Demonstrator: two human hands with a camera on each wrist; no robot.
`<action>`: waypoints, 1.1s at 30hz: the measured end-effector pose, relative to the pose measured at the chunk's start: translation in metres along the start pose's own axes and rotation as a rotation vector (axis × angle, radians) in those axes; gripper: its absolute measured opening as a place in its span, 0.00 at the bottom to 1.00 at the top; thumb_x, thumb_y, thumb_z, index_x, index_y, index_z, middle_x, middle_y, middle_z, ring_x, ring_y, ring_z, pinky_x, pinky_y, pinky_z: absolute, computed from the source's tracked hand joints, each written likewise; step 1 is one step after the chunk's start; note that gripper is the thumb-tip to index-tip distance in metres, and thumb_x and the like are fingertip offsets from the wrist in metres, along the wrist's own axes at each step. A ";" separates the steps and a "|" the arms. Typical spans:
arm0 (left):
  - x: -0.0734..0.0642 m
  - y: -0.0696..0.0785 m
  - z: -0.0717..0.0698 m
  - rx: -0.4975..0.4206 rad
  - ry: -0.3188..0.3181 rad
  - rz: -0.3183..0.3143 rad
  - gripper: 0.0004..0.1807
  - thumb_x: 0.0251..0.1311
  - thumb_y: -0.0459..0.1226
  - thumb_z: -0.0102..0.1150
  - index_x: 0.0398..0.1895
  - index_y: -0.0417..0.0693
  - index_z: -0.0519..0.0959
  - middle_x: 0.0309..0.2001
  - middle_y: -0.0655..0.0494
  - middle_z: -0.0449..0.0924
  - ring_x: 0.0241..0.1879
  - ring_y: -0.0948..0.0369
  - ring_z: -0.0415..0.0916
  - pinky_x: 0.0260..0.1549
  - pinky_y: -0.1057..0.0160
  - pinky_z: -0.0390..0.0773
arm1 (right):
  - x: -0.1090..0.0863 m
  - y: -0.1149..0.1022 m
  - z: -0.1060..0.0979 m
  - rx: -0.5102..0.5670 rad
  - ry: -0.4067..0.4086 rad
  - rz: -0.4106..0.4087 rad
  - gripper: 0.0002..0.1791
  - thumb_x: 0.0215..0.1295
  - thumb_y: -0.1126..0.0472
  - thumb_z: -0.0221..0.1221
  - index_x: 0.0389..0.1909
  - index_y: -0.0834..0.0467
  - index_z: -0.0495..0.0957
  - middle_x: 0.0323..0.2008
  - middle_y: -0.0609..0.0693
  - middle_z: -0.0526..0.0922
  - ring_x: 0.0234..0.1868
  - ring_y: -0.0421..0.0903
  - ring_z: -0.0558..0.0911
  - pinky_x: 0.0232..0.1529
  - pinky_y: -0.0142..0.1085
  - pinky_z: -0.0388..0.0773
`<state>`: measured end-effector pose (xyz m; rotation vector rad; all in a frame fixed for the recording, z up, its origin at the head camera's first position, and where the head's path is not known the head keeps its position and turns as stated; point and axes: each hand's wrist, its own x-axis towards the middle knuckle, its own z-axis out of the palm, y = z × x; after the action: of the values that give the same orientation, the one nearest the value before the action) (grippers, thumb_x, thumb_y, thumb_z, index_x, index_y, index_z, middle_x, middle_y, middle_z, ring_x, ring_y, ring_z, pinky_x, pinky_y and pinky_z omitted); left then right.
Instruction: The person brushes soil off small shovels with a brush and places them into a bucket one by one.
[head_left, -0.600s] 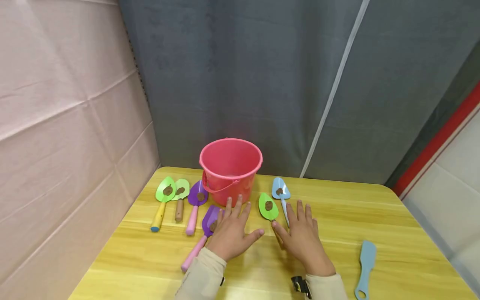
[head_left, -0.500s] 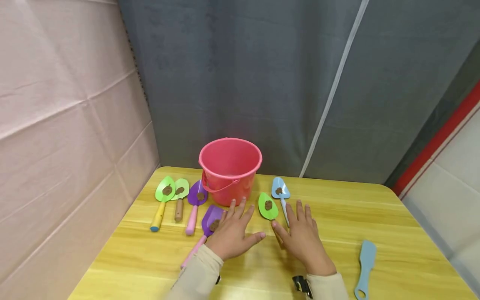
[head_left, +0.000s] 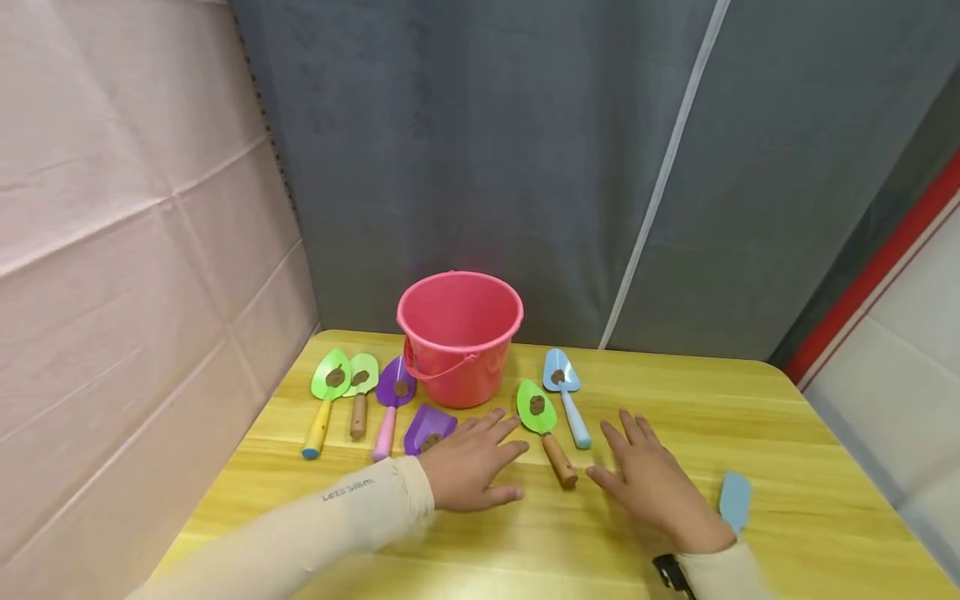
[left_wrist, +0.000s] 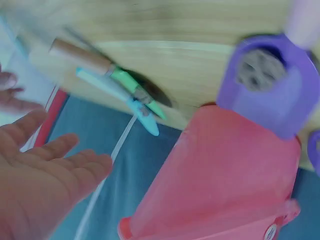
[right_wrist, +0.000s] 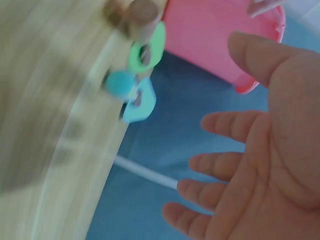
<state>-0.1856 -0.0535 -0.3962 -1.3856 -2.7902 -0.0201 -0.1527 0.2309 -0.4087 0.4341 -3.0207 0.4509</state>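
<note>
My left hand (head_left: 472,467) is held with straight, spread fingers above the table, in front of a red-pink bucket (head_left: 459,367). Its forearm hides the handle of a purple toy shovel (head_left: 427,423) that has a brown lump in its scoop. Similarly spread, my right hand (head_left: 656,483) hovers right of a green shovel (head_left: 536,398) with a wooden handle and a light blue shovel (head_left: 557,367). Both of these carry brown lumps too. Neither palm holds anything in the left wrist and right wrist views.
Left of the bucket lie a bright green shovel with a yellow handle (head_left: 318,429), a pale green one (head_left: 366,367) and a purple one with a pink handle (head_left: 386,433), each bearing a brown lump. A flat blue tool (head_left: 735,497) at right is partly hidden by the right arm.
My right hand has moved right, uncovering the green and light blue shovels' handles. My left hand has turned rightward and dropped slightly, its forearm now covering the nearer purple shovel's handle.
</note>
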 end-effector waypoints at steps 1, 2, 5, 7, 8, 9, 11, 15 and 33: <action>0.001 -0.001 0.000 0.029 -0.002 0.025 0.33 0.67 0.60 0.53 0.68 0.53 0.71 0.73 0.46 0.61 0.72 0.45 0.55 0.66 0.47 0.62 | -0.004 0.005 -0.002 -0.015 0.007 -0.014 0.37 0.67 0.46 0.62 0.68 0.67 0.67 0.69 0.75 0.57 0.68 0.76 0.56 0.59 0.67 0.63; 0.002 -0.002 -0.001 0.057 -0.006 0.049 0.33 0.67 0.60 0.53 0.68 0.53 0.72 0.72 0.46 0.62 0.72 0.45 0.56 0.66 0.48 0.63 | -0.007 0.011 -0.004 -0.027 0.010 -0.023 0.37 0.66 0.47 0.63 0.67 0.67 0.68 0.69 0.75 0.58 0.68 0.76 0.57 0.59 0.66 0.64; 0.008 -0.006 -0.002 0.126 -0.032 0.112 0.30 0.67 0.59 0.54 0.66 0.54 0.73 0.71 0.47 0.64 0.72 0.46 0.57 0.66 0.49 0.63 | -0.017 0.028 -0.010 -0.065 0.008 -0.044 0.35 0.65 0.48 0.65 0.66 0.66 0.70 0.67 0.74 0.62 0.67 0.74 0.61 0.57 0.65 0.66; 0.014 -0.009 -0.001 0.172 -0.047 0.151 0.28 0.67 0.59 0.53 0.63 0.54 0.75 0.70 0.48 0.64 0.72 0.47 0.57 0.66 0.50 0.63 | -0.023 0.042 -0.013 -0.090 0.006 -0.060 0.34 0.64 0.49 0.65 0.64 0.66 0.71 0.65 0.74 0.65 0.65 0.73 0.65 0.55 0.64 0.68; 0.018 -0.012 -0.001 0.191 -0.055 0.167 0.27 0.67 0.59 0.53 0.62 0.55 0.76 0.70 0.48 0.65 0.72 0.48 0.58 0.66 0.50 0.63 | -0.026 0.049 -0.014 -0.103 0.001 -0.061 0.34 0.64 0.49 0.65 0.64 0.66 0.72 0.65 0.73 0.66 0.64 0.73 0.66 0.55 0.64 0.69; 0.023 -0.014 -0.001 0.202 -0.063 0.180 0.26 0.68 0.58 0.53 0.61 0.56 0.76 0.70 0.48 0.65 0.71 0.49 0.58 0.66 0.50 0.63 | -0.029 0.057 -0.015 -0.116 0.000 -0.064 0.33 0.64 0.49 0.65 0.63 0.66 0.72 0.64 0.73 0.67 0.63 0.72 0.68 0.54 0.63 0.70; 0.034 -0.018 -0.004 0.214 -0.078 0.190 0.25 0.68 0.58 0.52 0.60 0.56 0.78 0.71 0.49 0.64 0.71 0.50 0.60 0.65 0.52 0.65 | -0.036 0.073 -0.018 -0.144 -0.002 -0.066 0.33 0.63 0.50 0.66 0.62 0.66 0.73 0.61 0.73 0.70 0.60 0.71 0.71 0.52 0.62 0.72; 0.055 -0.021 -0.013 0.209 -0.097 0.182 0.24 0.68 0.56 0.53 0.59 0.56 0.79 0.69 0.52 0.66 0.69 0.53 0.62 0.63 0.55 0.68 | -0.050 0.104 -0.024 -0.164 -0.022 -0.037 0.32 0.62 0.51 0.67 0.60 0.68 0.74 0.57 0.73 0.73 0.55 0.72 0.74 0.49 0.61 0.74; 0.103 0.000 -0.006 0.321 -0.122 0.234 0.23 0.65 0.62 0.51 0.49 0.60 0.83 0.62 0.56 0.72 0.62 0.59 0.64 0.50 0.59 0.75 | -0.075 0.170 -0.037 -0.174 -0.043 0.039 0.32 0.61 0.51 0.67 0.56 0.72 0.74 0.50 0.69 0.78 0.47 0.68 0.79 0.45 0.59 0.75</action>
<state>-0.2478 0.0284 -0.3873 -1.6567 -2.5477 0.5079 -0.1288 0.4180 -0.4278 0.3774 -3.0797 0.1801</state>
